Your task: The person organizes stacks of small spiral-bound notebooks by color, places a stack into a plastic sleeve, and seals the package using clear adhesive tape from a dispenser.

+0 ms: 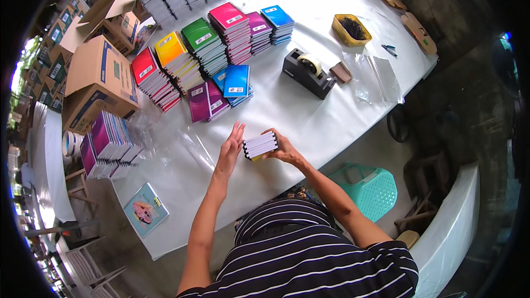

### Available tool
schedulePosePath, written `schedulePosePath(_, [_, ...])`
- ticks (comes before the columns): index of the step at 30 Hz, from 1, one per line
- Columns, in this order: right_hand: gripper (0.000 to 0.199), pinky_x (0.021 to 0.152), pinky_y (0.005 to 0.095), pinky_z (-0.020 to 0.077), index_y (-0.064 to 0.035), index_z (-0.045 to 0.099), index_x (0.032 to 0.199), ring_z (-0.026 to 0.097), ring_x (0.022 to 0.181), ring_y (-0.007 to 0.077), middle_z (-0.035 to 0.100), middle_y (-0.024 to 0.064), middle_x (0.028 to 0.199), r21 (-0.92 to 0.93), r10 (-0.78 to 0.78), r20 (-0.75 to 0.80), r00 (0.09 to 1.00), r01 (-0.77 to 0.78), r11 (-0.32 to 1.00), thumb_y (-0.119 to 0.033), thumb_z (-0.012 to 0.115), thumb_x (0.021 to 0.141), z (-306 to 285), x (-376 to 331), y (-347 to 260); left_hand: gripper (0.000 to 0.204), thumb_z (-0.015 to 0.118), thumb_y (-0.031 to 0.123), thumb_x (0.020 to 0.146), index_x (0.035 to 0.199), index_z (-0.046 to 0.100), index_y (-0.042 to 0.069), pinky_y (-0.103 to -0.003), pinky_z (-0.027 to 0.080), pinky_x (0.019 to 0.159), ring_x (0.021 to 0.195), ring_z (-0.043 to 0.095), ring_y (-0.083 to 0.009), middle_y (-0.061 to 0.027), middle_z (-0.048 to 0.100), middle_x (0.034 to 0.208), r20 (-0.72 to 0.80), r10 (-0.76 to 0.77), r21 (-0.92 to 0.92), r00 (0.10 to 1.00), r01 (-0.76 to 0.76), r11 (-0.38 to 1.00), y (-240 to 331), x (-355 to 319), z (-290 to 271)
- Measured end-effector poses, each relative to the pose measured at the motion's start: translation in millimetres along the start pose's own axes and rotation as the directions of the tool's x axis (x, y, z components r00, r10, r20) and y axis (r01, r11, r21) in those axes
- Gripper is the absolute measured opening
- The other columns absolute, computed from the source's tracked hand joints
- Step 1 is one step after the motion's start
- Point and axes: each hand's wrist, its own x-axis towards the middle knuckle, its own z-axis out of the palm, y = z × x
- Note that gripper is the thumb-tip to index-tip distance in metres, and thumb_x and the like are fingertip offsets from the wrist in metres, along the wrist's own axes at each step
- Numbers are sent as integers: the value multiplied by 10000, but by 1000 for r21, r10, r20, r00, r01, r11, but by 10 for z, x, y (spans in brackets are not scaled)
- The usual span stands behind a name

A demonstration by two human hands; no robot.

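Note:
A small stack of spiral notebooks [260, 145] stands on edge over the near part of the white table, its white page edges and black bindings facing up and a bit of yellow cover showing below. My right hand [285, 149] is closed round the stack's right end. Flat and with fingers stretched out, my left hand [229, 152] is beside the left end; whether it touches the stack I cannot tell. Just beyond lie purple notebooks [207, 101] and blue notebooks [237, 81] in low piles. Clear plastic film [197, 150] lies left of my left hand.
Taller notebook piles, red [144, 66], yellow [170, 49], green [200, 34] and pink [228, 16], stand further back. A black tape dispenser [309, 74], plastic bags [375, 80], a yellow basket [351, 30] and pliers [390, 50] lie right. Cardboard boxes [105, 80] stand left, a green stool [370, 190] right.

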Motion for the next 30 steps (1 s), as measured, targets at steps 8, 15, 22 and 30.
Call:
schedulePosePath(8, [672,864,352,479,-74,524,1165,613,978,231,624,85,1046,-83,-64,21,998,65,994,-162,876,599,43,-117,-571,841,643,454,874,1475,261,7,-411,365,1077,1291,461,-331,-224,380,1456,227,-54,89,972,35,995,755,-79,103])
schedulePosePath(15, [655,871,366,485,-65,519,1152,613,1008,252,620,87,1093,-110,-144,95,985,154,982,-132,865,600,76,11,-668,705,722,158,836,1425,367,3,-439,391,1080,1327,415,-310,-182,379,1465,296,-41,46,954,28,999,847,-111,29])
schedulePosePath(22, [672,876,375,483,-65,527,1154,616,1007,263,624,93,1090,-144,-116,174,978,142,979,-126,870,580,-6,144,-602,725,722,156,821,1444,365,50,-399,432,1039,1243,514,-321,-224,413,1433,152,-14,96,988,-1,995,791,-159,90])
schedulePosePath(30, [679,893,376,481,-60,524,1143,618,1021,273,630,99,1100,-73,-156,247,956,179,981,-146,876,568,-206,255,-598,707,699,181,849,1451,352,48,-410,378,1080,1264,488,-353,-233,394,1443,107,17,46,994,-22,999,839,-135,248])
